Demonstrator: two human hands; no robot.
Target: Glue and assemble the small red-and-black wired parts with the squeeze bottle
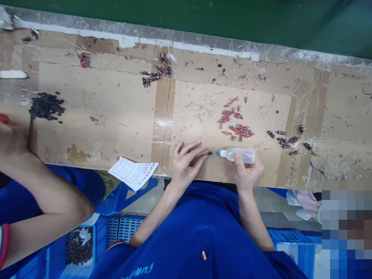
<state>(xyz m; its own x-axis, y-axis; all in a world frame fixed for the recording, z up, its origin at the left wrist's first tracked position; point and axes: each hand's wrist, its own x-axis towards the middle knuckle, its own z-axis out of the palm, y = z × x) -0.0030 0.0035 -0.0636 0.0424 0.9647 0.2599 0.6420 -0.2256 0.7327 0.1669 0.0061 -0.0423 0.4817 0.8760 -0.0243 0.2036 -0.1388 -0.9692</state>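
Cardboard-covered tabletop point(116, 116): left fingers point(194, 158) pinch a small part point(207, 153); right fingers point(237, 155) grip the bottle point(248, 155), its nozzle pointing left, just beside the part.

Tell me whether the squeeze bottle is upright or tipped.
Tipped sideways: the right hand holds the squeeze bottle level, nozzle pointing at the small part in the left hand.
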